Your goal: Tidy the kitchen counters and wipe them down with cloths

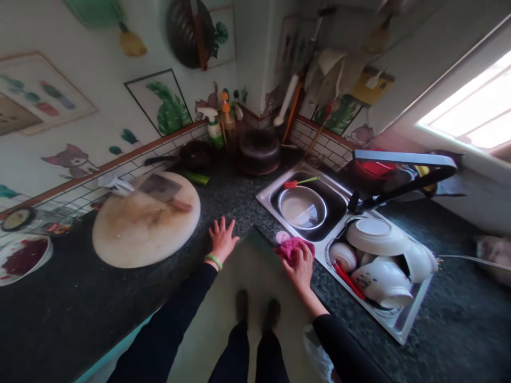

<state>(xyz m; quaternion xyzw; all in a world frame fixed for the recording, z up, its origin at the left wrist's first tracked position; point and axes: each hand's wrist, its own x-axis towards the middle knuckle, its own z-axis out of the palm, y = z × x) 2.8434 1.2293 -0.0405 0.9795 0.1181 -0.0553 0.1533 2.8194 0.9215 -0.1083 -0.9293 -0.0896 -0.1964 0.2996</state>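
Note:
My left hand (222,239) has its fingers spread, at the front edge of the dark counter (239,199), with a green bangle (214,261) on the wrist. Nothing is in it. A pink cloth (293,249) is bunched under the fingers of my right hand (302,268), on the counter's edge beside the sink (319,246). Just behind the cloth is a round pink sticker (282,237). In the left basin sits a metal bowl (302,206) with water in it. A red-headed brush with a green handle (302,182) lies behind that bowl.
White bowls (383,282) are piled in the right basin beneath a dark faucet (415,186). On the left a round cutting board (143,234) carries a cleaver (162,189). A dark pot (259,151) and spray bottles (213,127) stand in the corner. A bowl of red food (26,258) is far left.

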